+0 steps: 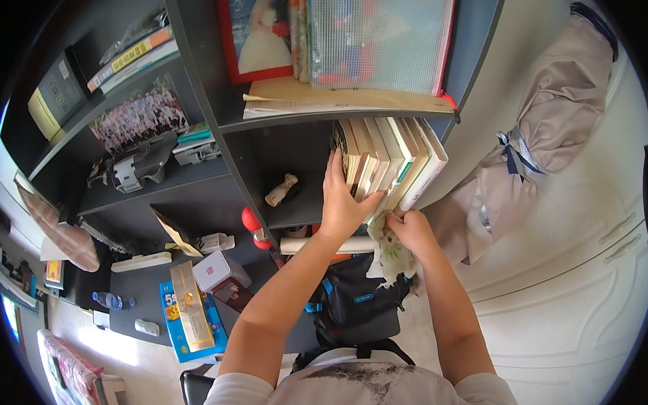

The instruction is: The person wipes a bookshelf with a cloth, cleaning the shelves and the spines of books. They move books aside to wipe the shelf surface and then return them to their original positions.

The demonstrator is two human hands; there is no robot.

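Observation:
A row of upright books (pixel 389 152) stands at the right side of a dark shelf compartment. My left hand (pixel 345 199) lies along the leftmost book with its fingers extended and its thumb across the lower book edges. My right hand (pixel 411 230), below the row's right end, pinches a crumpled, patterned pale cloth (pixel 392 251) that hangs down. Its fingertips are near the bottom of the white rightmost book; whether they touch it is unclear. A small pale figurine (pixel 282 190) rests in the compartment, left of the books.
Above, a shelf board (pixel 337 118) carries folders and a red-framed photo (pixel 256 36). A black bag (pixel 359 300) is below my hands. The desk at left holds a metal tin (pixel 219 270), a blue book (pixel 173 325) and a plastic bottle (pixel 107 300). A tied curtain (pixel 561 98) hangs at right.

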